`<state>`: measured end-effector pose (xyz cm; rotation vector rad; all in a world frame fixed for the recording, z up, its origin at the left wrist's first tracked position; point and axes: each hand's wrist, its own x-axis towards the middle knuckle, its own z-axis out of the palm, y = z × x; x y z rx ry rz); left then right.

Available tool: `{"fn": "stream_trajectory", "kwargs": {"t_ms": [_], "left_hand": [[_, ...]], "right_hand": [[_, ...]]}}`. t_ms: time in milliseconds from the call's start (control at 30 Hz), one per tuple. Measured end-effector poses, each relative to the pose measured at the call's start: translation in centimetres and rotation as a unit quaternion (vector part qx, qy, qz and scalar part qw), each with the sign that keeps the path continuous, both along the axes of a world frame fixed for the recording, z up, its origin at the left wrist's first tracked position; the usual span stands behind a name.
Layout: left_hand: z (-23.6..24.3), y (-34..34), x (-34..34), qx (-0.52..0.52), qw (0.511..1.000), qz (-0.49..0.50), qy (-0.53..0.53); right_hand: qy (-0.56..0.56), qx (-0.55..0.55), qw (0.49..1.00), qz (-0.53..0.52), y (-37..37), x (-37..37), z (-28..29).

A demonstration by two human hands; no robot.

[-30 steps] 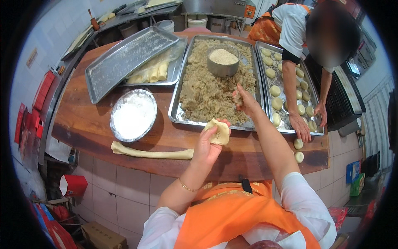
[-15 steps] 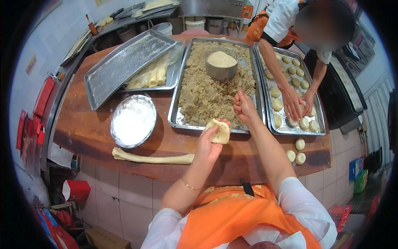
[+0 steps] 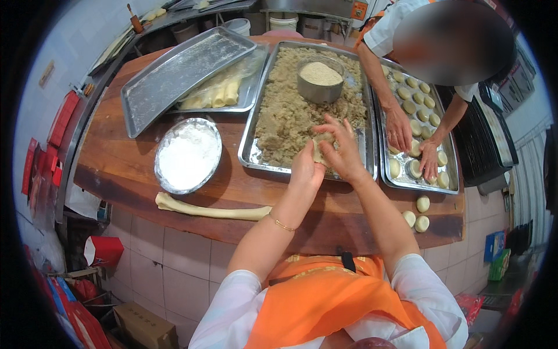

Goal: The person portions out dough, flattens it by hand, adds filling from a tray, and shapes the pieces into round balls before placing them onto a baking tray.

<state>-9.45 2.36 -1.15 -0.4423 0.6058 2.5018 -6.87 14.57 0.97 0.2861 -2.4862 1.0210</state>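
My left hand [image 3: 308, 167] cups a flattened piece of pale dough [image 3: 318, 152] over the near edge of a tray of crumbly brown filling [image 3: 279, 125]. Against the dough's right side lies the thumb of my right hand [image 3: 344, 152], its other fingers stretched out and spread. Most of the dough is hidden between the hands, so I cannot see how much filling is in it. A metal bowl of pale crumbs [image 3: 321, 81] sits on the filling. Left of my forearm, a long dough roll [image 3: 212, 209] lies along the table's near side.
A bowl of white flour [image 3: 188, 156] stands left. Behind it, a floured empty tray [image 3: 180, 75] leans across a tray of covered dough rolls [image 3: 226, 93]. At right, a co-worker's hands [image 3: 429, 160] work over a tray of round dough pieces [image 3: 443, 177]; several dough balls [image 3: 422, 203] sit near the corner.
My right hand has come down from the filling to the dough, and its fingers have spread. My left hand has moved up and right with the dough. The co-worker's hands have moved apart.
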Motion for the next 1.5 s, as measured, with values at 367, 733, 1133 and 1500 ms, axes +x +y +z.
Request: {"fn": "stream_trajectory", "kwargs": {"t_ms": [367, 733, 1133, 1500], "left_hand": [[-3.4, 0.4, -1.0, -0.02, 0.99, -0.048, 0.132], [-4.1, 0.8, -0.5, -0.105, 0.982, 0.009, 0.157], [2.2, -0.1, -0.9, 0.013, 0.991, -0.046, 0.128], [-2.8, 0.4, -0.9, 0.133, 0.989, 0.011, -0.061]], "right_hand": [[-0.122, -0.15, 0.98, -0.039, 0.0, 0.7, 1.0], [-0.002, -0.033, 0.999, -0.04, -1.3, 1.9, -0.2], [-0.056, -0.138, 0.988, -0.035, -1.2, 1.5, 4.4], [0.034, 0.081, 0.995, -0.055, 0.2, 1.1, 3.5]]}}
